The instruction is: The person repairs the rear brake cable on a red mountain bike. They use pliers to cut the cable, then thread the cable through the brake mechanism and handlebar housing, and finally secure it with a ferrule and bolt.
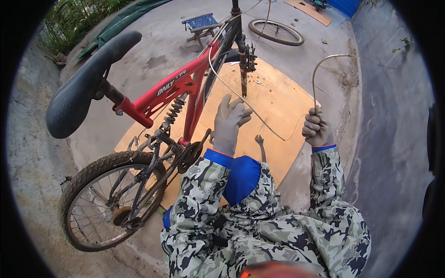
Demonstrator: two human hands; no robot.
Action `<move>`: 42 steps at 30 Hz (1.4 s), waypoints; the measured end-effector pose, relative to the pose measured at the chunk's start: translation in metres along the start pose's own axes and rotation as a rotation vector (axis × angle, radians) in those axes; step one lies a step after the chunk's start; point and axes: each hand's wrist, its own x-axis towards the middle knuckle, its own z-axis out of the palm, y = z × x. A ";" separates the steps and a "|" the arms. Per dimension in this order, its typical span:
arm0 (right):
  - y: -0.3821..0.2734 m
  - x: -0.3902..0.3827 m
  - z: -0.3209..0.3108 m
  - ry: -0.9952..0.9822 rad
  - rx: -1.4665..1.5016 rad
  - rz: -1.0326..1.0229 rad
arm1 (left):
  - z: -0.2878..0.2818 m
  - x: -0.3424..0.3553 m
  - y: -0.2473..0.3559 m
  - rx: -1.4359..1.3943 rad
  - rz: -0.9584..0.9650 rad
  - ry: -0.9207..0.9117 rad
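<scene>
1. Right hand [316,129] closes around a pale cable [314,79]; standing here, I see its long axis rise from the fist, then arch rightward.
2. Left hand [229,121], farther from it, is raised, fingers part-curled; I cannot tell whether it grips anything.
3. A second cable [264,123] slopes from the red frame [148,101], its end pointing down-right between the hands.

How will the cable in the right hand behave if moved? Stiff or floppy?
Likely springy: the cable arcs up from the right hand rather than drooping straight down. Probably light, being so thin. The finer wire beyond its upper end may whip about more easily, since it looks much thinner.
</scene>
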 end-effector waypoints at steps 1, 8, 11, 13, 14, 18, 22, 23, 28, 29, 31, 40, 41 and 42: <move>0.019 0.005 0.013 -0.029 0.074 0.066 | -0.006 -0.011 0.002 -0.034 -0.039 0.032; 0.145 0.102 0.117 -0.047 0.517 0.336 | -0.056 -0.061 0.053 0.935 0.843 0.408; 0.201 0.116 0.157 -0.187 0.661 0.423 | -0.067 -0.102 0.078 1.493 1.063 -0.003; 0.223 0.113 0.170 -0.066 0.665 0.474 | -0.066 -0.119 0.076 1.386 0.941 -0.013; 0.228 0.113 0.173 -0.070 0.606 0.410 | -0.070 -0.127 0.078 1.349 0.872 0.037; 0.237 0.107 0.174 -0.122 0.468 0.428 | -0.092 -0.147 0.076 1.394 0.581 0.029; 0.238 0.099 0.180 0.081 0.190 0.391 | -0.112 -0.152 0.074 1.610 0.775 0.057; 0.238 0.096 0.183 0.091 0.103 0.361 | -0.114 -0.154 0.074 1.607 0.795 0.102; 0.231 0.087 0.190 -0.020 -0.356 0.208 | -0.114 -0.166 0.071 1.433 0.856 0.389; 0.227 0.087 0.190 -0.021 -0.404 0.192 | -0.115 -0.168 0.072 1.453 0.872 0.393; 0.220 0.089 0.189 -0.019 -0.496 0.153 | -0.118 -0.173 0.074 1.481 0.888 0.407; 0.232 0.079 0.190 -0.001 -0.680 0.157 | -0.107 -0.174 0.059 1.217 0.813 0.508; 0.232 0.079 0.188 -0.057 -0.696 0.161 | -0.104 -0.174 0.058 1.195 0.779 0.504; 0.231 0.078 0.186 -0.038 -0.650 0.139 | -0.099 -0.174 0.057 1.245 0.769 0.488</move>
